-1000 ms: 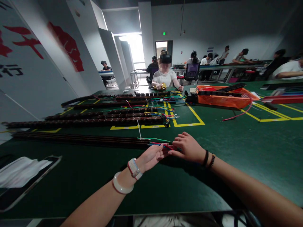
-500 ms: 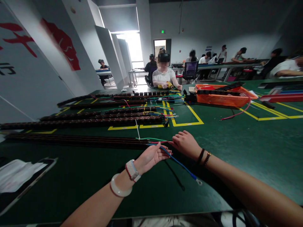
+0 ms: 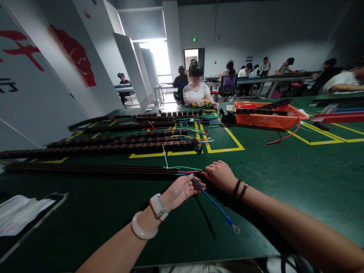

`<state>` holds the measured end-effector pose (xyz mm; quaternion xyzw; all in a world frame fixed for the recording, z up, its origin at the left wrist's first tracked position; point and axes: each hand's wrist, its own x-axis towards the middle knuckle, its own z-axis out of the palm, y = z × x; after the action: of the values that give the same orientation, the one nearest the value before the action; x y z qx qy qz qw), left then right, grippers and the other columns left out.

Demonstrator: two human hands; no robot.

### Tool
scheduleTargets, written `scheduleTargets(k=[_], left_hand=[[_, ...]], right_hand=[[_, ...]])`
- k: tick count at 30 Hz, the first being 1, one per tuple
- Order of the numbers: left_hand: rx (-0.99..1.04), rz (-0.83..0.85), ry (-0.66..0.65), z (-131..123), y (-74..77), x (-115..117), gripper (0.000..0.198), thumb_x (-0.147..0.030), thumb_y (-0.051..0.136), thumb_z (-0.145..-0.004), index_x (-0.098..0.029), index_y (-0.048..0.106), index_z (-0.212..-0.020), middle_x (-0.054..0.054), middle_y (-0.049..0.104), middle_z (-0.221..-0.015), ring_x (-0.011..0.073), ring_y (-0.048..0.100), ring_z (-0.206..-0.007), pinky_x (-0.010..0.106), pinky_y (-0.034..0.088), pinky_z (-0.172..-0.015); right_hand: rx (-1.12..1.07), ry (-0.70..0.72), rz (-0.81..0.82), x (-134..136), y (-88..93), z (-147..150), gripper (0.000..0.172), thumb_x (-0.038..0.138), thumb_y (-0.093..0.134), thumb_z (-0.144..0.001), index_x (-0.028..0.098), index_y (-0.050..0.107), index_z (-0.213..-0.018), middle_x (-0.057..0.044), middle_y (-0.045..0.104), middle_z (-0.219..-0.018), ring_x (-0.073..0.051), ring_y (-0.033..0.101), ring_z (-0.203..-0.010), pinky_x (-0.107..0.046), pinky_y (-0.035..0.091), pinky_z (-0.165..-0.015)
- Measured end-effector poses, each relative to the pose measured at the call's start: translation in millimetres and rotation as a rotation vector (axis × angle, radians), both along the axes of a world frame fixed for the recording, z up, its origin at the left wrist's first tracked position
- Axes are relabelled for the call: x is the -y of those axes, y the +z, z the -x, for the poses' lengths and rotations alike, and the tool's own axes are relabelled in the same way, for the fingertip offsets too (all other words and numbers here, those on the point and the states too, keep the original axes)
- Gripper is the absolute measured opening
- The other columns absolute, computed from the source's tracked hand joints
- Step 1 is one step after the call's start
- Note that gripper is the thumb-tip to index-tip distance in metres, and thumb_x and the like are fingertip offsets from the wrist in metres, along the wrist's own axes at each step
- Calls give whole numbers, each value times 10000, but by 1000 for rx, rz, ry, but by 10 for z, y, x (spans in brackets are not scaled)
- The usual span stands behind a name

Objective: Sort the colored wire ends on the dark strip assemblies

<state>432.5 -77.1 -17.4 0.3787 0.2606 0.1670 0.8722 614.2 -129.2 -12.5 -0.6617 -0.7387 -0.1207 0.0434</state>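
A long dark strip (image 3: 93, 170) lies across the green table (image 3: 284, 182) in front of me, with green, red and blue wires coming out of its right end. My left hand (image 3: 182, 189) pinches the blue wire (image 3: 213, 203), which slopes down to the right and ends in a metal ring terminal (image 3: 235, 228). Just right of the strip's end, my right hand (image 3: 220, 175) is closed on the red wire (image 3: 193, 171). The green wire (image 3: 184, 167) runs along the strip above my hands.
Several more dark strips (image 3: 122, 146) with coloured wires lie beyond, inside yellow floor-tape marks. An orange basket (image 3: 267, 115) stands at the back right. A person (image 3: 196, 91) works across the table, others sit at far tables. A dark tray with white paper (image 3: 22, 216) is at left.
The blue wire has been drawn out of the bundle and now hangs free toward me with its ring terminal. My right hand shifted slightly left, closer to the strip's end.
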Motion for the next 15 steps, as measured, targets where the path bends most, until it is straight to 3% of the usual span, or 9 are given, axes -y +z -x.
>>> scheduleTargets(k=[4,9,12,15], left_hand=[[3,-2,-1,3,1,-3,256,-246,431,-904,-57,597,-855,161,672,-857,220,654,-843,367,464,-848],[15,12,-7,7,-21,-5,263,-258,437,-903,-50,597,-894,175,670,-898,223,651,-863,370,463,-857],[36,16,-10,2,-16,-1,256,-255,444,-901,-53,598,-933,160,671,-907,212,648,-858,378,463,-865],[11,19,-9,-5,0,5,263,-257,438,-904,-54,600,-866,153,671,-869,202,650,-824,361,467,-856]], right_hand=[[-33,30,-11,86,45,-2,332,373,435,-910,169,638,-744,-66,675,-743,-169,587,-728,-289,300,-689],[-200,-27,11,232,246,-26,478,497,366,-912,169,607,-662,-51,623,-645,-138,545,-629,-262,278,-590],[-371,-37,183,328,356,-12,560,565,313,-902,167,594,-625,-30,581,-571,-102,467,-506,-245,226,-487],[-557,35,449,383,383,19,540,580,360,-876,159,593,-633,-14,580,-545,-78,437,-450,-212,232,-435]])
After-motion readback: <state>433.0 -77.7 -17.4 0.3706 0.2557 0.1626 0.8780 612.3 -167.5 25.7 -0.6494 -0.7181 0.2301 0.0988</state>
